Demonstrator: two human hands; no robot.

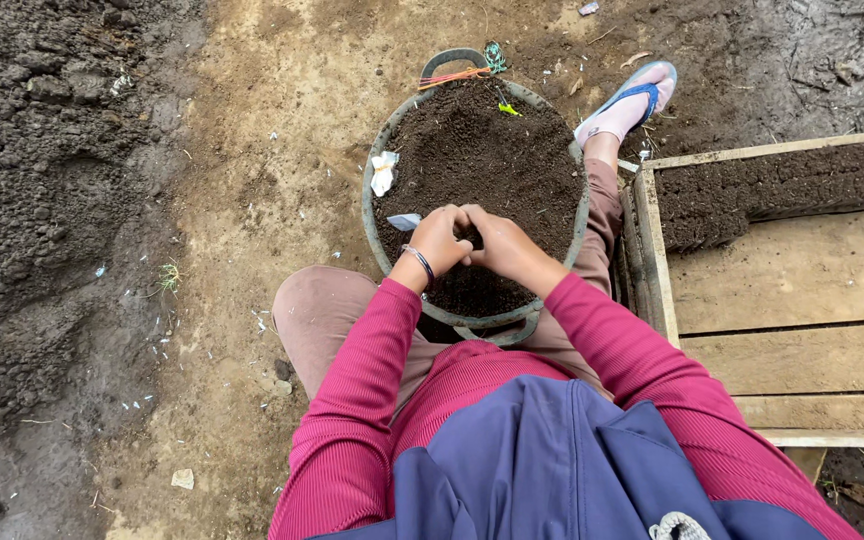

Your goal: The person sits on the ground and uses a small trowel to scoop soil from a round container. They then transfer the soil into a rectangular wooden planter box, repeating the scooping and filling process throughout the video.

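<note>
Over the round basin (373, 228) of dark soil (482, 160), the left hand (439, 238) and right hand (502, 245) meet, fingers curled together. Whether they grip anything cannot be told. Beside them lies a wooden tray (802, 300).

Open soil in the basin (377, 215) lies free toward 12 o'clock. At 3 o'clock the wooden tray (802, 275) wall blocks passage; knees crowd 6 o'clock.

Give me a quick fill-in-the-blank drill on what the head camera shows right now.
1. Both hands, left hand and right hand, meet over a round basin filled with dark ____.
2. The left wrist wears a ____.
3. The wooden tray lies on the person's ____ side.
4. The foot beyond the basin wears a blue ____.

Missing: soil; bracelet; right; sandal
</note>
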